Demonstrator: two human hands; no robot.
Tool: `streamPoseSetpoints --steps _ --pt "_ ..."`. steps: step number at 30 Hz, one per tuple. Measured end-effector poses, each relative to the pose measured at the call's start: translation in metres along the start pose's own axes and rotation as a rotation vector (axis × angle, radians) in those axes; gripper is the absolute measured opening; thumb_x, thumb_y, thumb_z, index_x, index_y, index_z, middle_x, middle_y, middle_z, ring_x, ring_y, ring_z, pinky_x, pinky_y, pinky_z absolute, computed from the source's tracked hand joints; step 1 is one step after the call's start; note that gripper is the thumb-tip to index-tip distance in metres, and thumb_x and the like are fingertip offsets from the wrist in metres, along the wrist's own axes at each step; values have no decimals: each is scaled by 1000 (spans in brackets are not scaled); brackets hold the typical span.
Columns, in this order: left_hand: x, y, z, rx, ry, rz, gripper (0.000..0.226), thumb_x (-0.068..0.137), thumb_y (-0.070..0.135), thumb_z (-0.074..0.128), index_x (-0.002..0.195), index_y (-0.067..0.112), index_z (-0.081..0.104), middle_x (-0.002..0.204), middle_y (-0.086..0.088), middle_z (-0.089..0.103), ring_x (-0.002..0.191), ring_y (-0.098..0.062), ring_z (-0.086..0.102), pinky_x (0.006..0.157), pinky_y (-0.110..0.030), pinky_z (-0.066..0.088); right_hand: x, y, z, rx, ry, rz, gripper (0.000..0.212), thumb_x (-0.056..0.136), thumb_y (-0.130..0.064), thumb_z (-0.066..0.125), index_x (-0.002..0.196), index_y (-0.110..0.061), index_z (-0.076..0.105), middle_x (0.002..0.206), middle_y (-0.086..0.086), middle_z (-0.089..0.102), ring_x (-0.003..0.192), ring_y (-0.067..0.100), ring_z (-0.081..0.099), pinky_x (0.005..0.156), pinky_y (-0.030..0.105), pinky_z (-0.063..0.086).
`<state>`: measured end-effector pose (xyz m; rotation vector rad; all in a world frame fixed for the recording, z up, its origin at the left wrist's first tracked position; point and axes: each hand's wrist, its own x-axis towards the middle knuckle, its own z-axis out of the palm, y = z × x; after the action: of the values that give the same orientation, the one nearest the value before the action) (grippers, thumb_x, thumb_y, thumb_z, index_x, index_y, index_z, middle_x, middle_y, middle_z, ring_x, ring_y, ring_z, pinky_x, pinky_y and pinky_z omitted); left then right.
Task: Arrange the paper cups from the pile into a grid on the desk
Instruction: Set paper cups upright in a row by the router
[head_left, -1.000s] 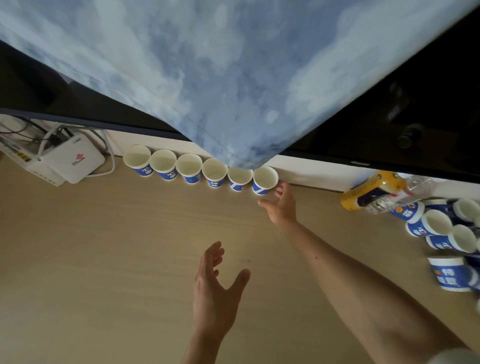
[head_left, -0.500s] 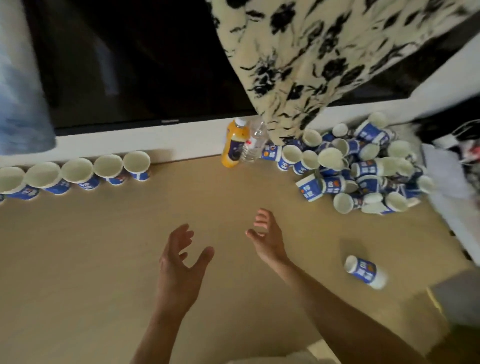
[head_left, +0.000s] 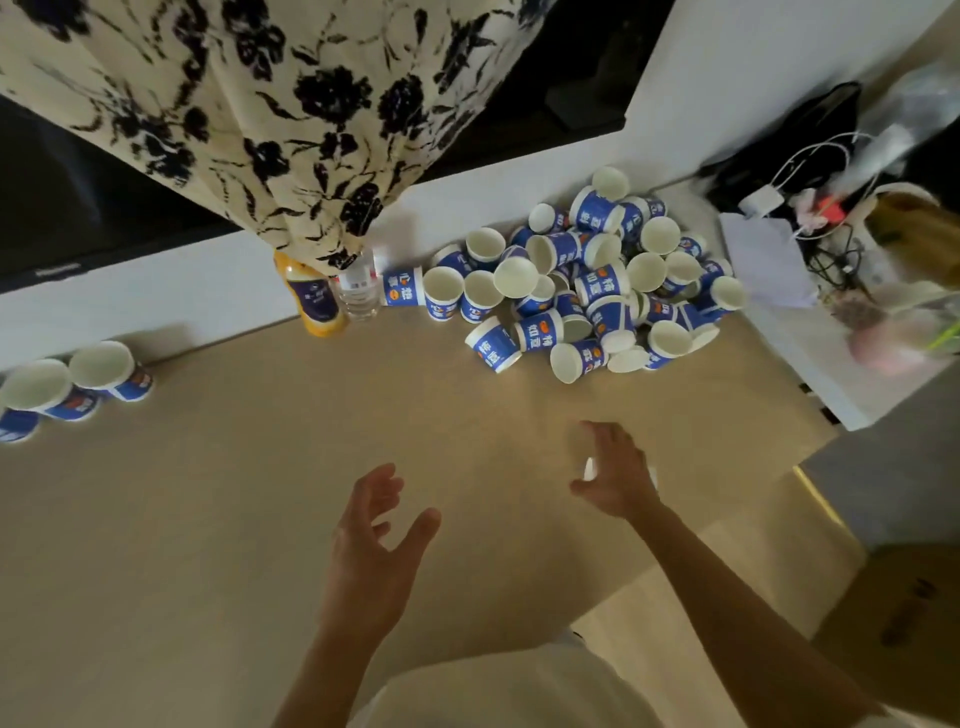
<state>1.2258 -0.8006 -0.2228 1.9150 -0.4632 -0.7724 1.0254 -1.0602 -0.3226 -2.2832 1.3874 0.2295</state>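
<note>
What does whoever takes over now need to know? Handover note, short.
Left hand: open, empty, above the desk.
Right hand: curled down over something white, maybe a cup; grip unclear.
Pile of paper cups: far right, next to the orange juice bottle and water bottle.
Done: a few upright cups in a row at the far left edge.
Left: most of the pile still to place.

we look down on a tan table (head_left: 208, 519) meeting a white wall (head_left: 727, 78), a dark screen (head_left: 78, 208) half draped by a cream black-flowered cloth (head_left: 260, 104), and a cluttered white unit (head_left: 831, 374) at right.
</note>
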Motion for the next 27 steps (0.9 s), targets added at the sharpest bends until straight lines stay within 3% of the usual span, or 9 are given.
streamPoseSetpoints --steps 5,9,12,16,21,25,27 --pt "6 14 28 56 -4 24 57 81 19 82 131 24 55 117 10 66 111 -4 61 96 -37 52 -5 60 2 -166 -139 54 109 65 -31 87 155 -26 25 152 2 32 138 27 37 111 42 35" --pt "8 22 48 110 -24 38 57 79 21 83 129 27 56 116 13 65 110 -4 61 95 -37 53 -2 74 7 -113 -118 32 92 71 -17 81 150 -22 33 145 5 40 129 27 45 102 40 45" --pt "6 23 58 173 -50 49 59 78 27 84 130 29 55 117 15 64 111 -3 59 95 -37 53 2 70 2 -10 -92 -5 78 69 -18 83 136 -18 42 129 4 55 115 29 55 94 39 47" --pt "1 28 63 303 -96 124 67 77 31 84 136 27 53 122 14 61 113 -2 56 97 -32 49 -4 34 -18 144 -161 -145 67 64 -29 84 115 -28 41 108 -9 59 96 16 61 90 38 49" --pt "-3 32 58 480 -199 271 80 73 34 82 144 27 45 138 12 50 126 -7 45 102 -20 34 -23 -38 -47 328 -295 -435 71 63 -41 89 122 -36 49 117 -15 55 104 3 56 86 23 48" --pt "-6 27 46 510 -162 337 76 69 44 76 138 28 50 132 13 54 120 -10 49 101 -26 36 -43 -90 -63 460 -357 -562 79 66 -40 92 132 -35 47 119 -18 59 108 -1 58 85 13 46" --pt "-7 24 37 462 -97 344 67 69 46 73 131 28 56 121 14 61 107 -11 57 96 -36 47 -53 -109 -66 548 -361 -581 83 62 -43 93 132 -40 47 117 -18 61 107 2 60 87 21 51"
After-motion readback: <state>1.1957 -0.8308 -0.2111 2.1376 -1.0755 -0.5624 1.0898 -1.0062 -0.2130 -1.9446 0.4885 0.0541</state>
